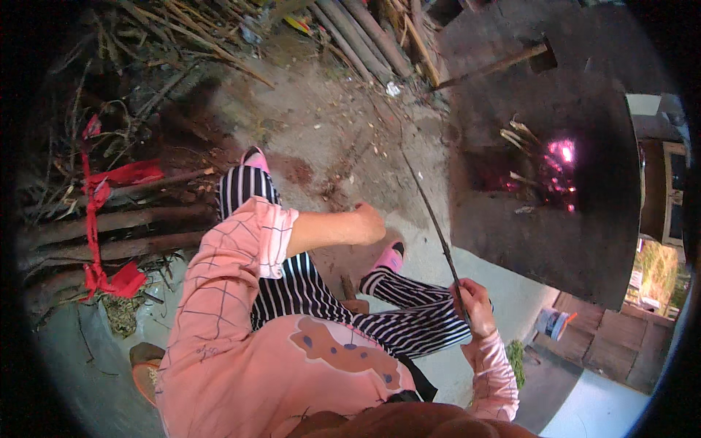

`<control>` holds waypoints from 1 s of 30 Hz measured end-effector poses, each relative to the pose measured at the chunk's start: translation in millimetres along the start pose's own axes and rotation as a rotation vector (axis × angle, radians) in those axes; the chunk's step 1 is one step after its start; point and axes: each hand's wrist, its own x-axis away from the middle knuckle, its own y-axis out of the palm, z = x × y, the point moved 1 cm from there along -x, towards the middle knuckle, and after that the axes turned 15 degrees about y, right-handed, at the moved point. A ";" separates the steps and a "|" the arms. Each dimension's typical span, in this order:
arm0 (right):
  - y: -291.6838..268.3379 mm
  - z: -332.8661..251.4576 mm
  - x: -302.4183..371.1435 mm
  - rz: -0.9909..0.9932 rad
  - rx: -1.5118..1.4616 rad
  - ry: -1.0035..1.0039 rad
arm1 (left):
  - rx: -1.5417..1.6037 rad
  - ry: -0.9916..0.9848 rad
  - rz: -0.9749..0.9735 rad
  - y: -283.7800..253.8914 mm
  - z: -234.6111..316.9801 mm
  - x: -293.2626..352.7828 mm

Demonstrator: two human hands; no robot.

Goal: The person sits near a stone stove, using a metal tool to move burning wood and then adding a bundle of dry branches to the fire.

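Note:
My right hand point(476, 306) is closed around one end of a long thin dark stick point(432, 217). The stick slants away to the far left of that hand, over the floor beside the dark stove. My left hand point(369, 224) is held out in front of me, its fingers curled into a loose fist. Nothing sticks out of it, and the bare dirt floor is beneath. Inside the dark stove point(504, 241), a pinkish-glowing fire point(561, 171) burns, with pale ends of firewood point(517, 135) lying by it.
Thick logs point(117, 219) tied with a red cloth strip point(93, 226) lie at the left. Brushwood point(175, 36) and straight poles point(361, 36) are heaped at the far side. A bucket point(551, 323) stands at the right. My feet wear pink slippers point(391, 257).

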 end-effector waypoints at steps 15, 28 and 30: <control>11.3 -159.8 -213.0 0.626 0.851 -0.832 | 0.075 -0.363 0.541 -120.4 -86.4 69.6; 53.7 -247.6 -334.3 0.838 1.052 -0.575 | 0.240 -0.403 0.539 -117.8 -81.5 90.2; 46.3 -240.8 -340.3 0.864 1.140 -0.499 | 0.248 -0.409 0.533 -117.7 -80.2 91.9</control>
